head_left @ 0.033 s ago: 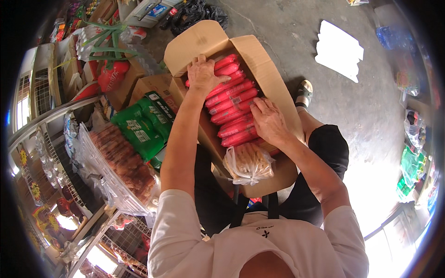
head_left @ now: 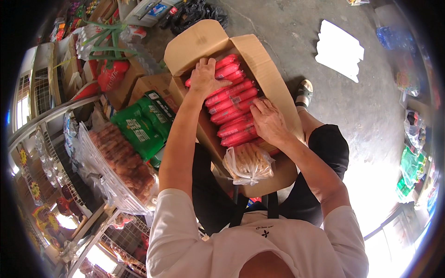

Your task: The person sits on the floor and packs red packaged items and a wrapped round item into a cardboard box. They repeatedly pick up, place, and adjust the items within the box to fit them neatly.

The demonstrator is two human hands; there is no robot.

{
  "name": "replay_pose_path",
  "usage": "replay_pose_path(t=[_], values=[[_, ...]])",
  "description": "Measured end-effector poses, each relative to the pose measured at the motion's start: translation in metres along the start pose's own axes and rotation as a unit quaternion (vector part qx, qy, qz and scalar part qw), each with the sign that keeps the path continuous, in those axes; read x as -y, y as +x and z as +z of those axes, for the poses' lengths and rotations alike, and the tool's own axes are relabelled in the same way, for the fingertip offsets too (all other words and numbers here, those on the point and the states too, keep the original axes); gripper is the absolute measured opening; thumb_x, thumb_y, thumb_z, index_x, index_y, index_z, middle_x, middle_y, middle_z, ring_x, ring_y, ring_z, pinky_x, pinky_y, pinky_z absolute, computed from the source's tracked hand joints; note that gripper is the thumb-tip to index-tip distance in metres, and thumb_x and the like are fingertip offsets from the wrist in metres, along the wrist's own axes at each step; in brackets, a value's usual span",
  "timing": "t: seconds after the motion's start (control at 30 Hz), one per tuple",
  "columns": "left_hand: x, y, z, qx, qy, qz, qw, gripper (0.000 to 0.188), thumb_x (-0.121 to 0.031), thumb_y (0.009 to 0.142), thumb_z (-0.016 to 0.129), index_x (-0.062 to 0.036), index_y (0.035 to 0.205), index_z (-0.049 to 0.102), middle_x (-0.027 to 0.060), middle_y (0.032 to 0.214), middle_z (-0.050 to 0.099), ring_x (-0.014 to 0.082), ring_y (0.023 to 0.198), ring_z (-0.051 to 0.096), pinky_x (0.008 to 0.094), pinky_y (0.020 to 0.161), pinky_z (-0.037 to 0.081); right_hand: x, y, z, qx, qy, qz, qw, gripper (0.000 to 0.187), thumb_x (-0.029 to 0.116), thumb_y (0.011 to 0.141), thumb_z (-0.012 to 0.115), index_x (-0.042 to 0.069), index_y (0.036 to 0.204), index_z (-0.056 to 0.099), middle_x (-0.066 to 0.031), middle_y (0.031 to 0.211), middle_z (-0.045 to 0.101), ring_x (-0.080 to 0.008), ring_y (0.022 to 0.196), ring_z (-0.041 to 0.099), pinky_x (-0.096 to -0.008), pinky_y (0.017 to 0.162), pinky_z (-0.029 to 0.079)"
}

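Red-wrapped sausages [head_left: 232, 107] lie stacked crosswise in a tall open cardboard box [head_left: 264, 62] that stands between my legs. My left hand [head_left: 204, 78] rests on the left ends of the far sausages, its thumb stretched away from the fingers. At the right ends of the middle sausages is my right hand [head_left: 270, 121], its bent fingers touching them beside the box wall, not wrapped round any. A knotted clear bag of pale tan sticks [head_left: 249, 164] sits on the near end of the stack. Palms and some fingertips are hidden.
Left of the box are a green wrapped multipack [head_left: 141, 125], a clear-lined crate of brownish pieces [head_left: 118, 160] and wire shelving [head_left: 41, 162]. Black plastic bags [head_left: 197, 17] lie beyond the box. A white torn sheet [head_left: 340, 50] is on the concrete floor at right.
My left hand has shifted very slightly toward me over the sausages. The right hand stays in place.
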State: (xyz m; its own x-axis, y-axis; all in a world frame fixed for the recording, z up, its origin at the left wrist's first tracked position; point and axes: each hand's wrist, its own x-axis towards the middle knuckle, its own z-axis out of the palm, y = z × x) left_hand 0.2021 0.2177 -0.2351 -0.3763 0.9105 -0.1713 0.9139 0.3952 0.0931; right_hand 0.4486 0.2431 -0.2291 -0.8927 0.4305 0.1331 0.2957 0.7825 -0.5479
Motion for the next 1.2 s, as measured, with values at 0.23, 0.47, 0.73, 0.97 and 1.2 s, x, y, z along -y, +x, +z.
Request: replay_pose_path(t=[0.23, 0.47, 0.73, 0.97, 1.2], values=[[0.017, 0.014, 0.018, 0.162, -0.052, -0.041, 0.985, 0.098, -0.065, 0.051, 0.072, -0.0054, 0.121, 0.037, 0.0222, 0.113, 0.055, 0.0358, 0.111, 0.05, 0.0417, 0.092, 0.042, 0.001, -0.011, 0.011, 0.098, 0.112, 0.051, 0.988, 0.017, 0.017, 0.076, 0.058, 0.002, 0.085, 0.056, -0.0142, 0.093, 0.056, -0.0296, 0.088, 0.054, -0.0422, 0.08, 0.041], [-0.001, -0.002, -0.003, 0.105, -0.004, -0.014, 0.994, 0.085, -0.053, 0.052, 0.076, -0.003, 0.116, 0.049, 0.0141, 0.107, 0.059, 0.0323, 0.098, 0.054, 0.043, 0.086, 0.043, 0.005, -0.011, 0.022, 0.126, 0.088, 0.027, 0.988, 0.024, 0.027, 0.083, 0.052, 0.005, 0.087, 0.06, -0.0118, 0.092, 0.058, -0.0297, 0.092, 0.052, -0.0447, 0.086, 0.038], [-0.007, -0.042, -0.062, -0.108, -0.067, -0.045, 0.991, 0.081, -0.046, 0.051, 0.081, -0.0033, 0.113, 0.052, 0.0138, 0.106, 0.06, 0.0313, 0.099, 0.053, 0.0433, 0.084, 0.042, 0.0, -0.003, 0.036, 0.252, 0.033, 0.083, 0.963, 0.033, 0.032, 0.087, 0.047, 0.005, 0.102, 0.059, -0.0138, 0.104, 0.058, -0.03, 0.102, 0.051, -0.0458, 0.09, 0.036], [0.001, -0.072, -0.106, -0.222, -0.083, -0.039, 0.971, 0.08, -0.045, 0.051, 0.081, -0.0003, 0.109, 0.052, 0.0163, 0.097, 0.059, 0.0364, 0.09, 0.054, 0.0433, 0.08, 0.044, 0.003, -0.003, 0.041, 0.278, -0.012, 0.09, 0.956, 0.054, 0.042, 0.085, 0.047, 0.009, 0.129, 0.045, -0.0198, 0.126, 0.047, -0.0354, 0.12, 0.04, -0.047, 0.098, 0.031], [-0.013, -0.104, -0.089, -0.224, -0.116, -0.054, 0.966, 0.083, -0.048, 0.052, 0.08, 0.0026, 0.111, 0.051, 0.0172, 0.096, 0.058, 0.0364, 0.088, 0.053, 0.0439, 0.078, 0.044, 0.004, 0.019, 0.036, 0.359, 0.001, 0.084, 0.93, 0.056, 0.044, 0.086, 0.045, 0.012, 0.132, 0.042, -0.0166, 0.128, 0.048, -0.0374, 0.12, 0.04, -0.0501, 0.099, 0.031]])
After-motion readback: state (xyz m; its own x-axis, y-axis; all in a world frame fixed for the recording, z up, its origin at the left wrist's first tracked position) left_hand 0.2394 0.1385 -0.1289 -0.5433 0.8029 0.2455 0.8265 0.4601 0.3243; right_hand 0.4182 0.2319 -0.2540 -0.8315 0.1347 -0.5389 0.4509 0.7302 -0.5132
